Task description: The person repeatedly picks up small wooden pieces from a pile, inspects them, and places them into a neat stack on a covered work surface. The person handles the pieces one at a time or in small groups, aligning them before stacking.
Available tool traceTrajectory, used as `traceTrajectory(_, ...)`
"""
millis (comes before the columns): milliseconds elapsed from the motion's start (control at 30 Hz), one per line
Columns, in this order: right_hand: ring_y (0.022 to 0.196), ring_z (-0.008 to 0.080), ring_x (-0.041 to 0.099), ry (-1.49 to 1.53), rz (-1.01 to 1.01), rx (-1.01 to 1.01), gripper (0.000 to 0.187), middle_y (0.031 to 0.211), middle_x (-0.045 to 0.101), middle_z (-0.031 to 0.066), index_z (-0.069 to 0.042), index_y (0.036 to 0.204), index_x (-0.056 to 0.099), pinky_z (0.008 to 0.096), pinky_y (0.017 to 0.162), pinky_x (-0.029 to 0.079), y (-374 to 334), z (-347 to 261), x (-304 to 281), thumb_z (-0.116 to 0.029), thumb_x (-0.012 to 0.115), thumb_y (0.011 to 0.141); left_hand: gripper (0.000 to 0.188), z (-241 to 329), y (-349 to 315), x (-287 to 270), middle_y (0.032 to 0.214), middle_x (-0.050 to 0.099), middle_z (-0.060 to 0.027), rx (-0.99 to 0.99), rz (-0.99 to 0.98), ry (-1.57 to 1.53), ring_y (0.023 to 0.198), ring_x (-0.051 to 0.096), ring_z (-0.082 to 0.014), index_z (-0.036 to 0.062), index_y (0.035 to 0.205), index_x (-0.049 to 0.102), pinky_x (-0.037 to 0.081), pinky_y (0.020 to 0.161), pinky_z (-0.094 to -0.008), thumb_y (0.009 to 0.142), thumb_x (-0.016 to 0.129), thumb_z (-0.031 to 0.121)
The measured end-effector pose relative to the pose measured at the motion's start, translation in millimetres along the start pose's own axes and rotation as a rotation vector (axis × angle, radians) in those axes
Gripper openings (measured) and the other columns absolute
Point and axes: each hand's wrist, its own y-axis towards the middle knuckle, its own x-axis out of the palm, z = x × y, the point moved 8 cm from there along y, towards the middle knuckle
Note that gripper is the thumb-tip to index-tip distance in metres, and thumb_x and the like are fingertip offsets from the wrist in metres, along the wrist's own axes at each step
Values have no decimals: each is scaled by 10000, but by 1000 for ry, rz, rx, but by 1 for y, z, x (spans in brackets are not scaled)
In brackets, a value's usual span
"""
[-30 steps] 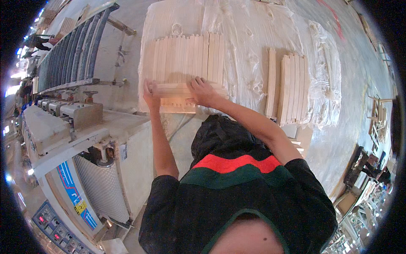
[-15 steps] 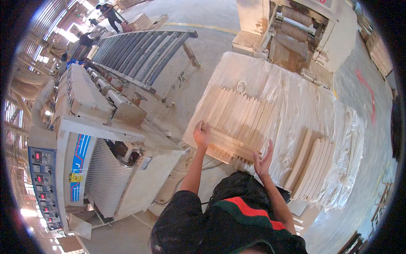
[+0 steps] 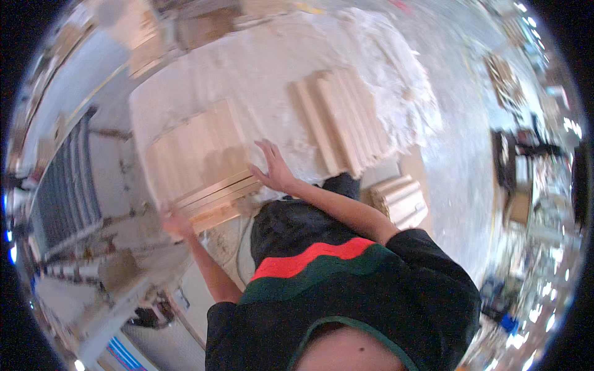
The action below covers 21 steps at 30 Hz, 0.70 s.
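Observation:
Side by side on the plastic-covered table (image 3: 272,68) lies a set of pale wooden strips (image 3: 198,147). Along its near edge, several more strips (image 3: 218,193) run crosswise, with dark gaps between them. My left hand (image 3: 177,224) is at their left end; motion smears its fingers. At the right end, my right hand (image 3: 275,170) has its thumb and fingers spread, with the thumb side close to or touching the strip ends. I cannot tell whether it presses on them.
Farther right on the plastic sits another stack of wooden strips (image 3: 349,120). A lower bundle of wood pieces (image 3: 401,201) lies beside the table's near right side. At left stands a roller conveyor (image 3: 68,182), with machinery (image 3: 145,309) nearer me. A concrete floor (image 3: 455,167) extends to the right.
The view has swung to the right, so the table and strips now appear farther left. Both hands remain at the ends of the crosswise strips. The right hand's fingers stay spread.

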Motion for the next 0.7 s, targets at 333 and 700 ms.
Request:
traceTrajectory(333,1257,465,315,-860,379,538,902,1359,349,305,31,1347,412,542,1049,260,-33,76,-231,-550,688,714,207,220,-23,-1,1061,645,-153,579,112,32,1017,595,-322,-6,1016,643,466,888,-422,836,668,94)
traceTrajectory(700,1113,378,472,-359,947,838,735,1134,490,223,53,1243,455,508,999,372,-168,133,-245,-438,729,770,403,308,-168,201,871,662,-139,-76,-1210,-560,702,663,-177,-24,1183,534,558,605,-287,838,667,138)
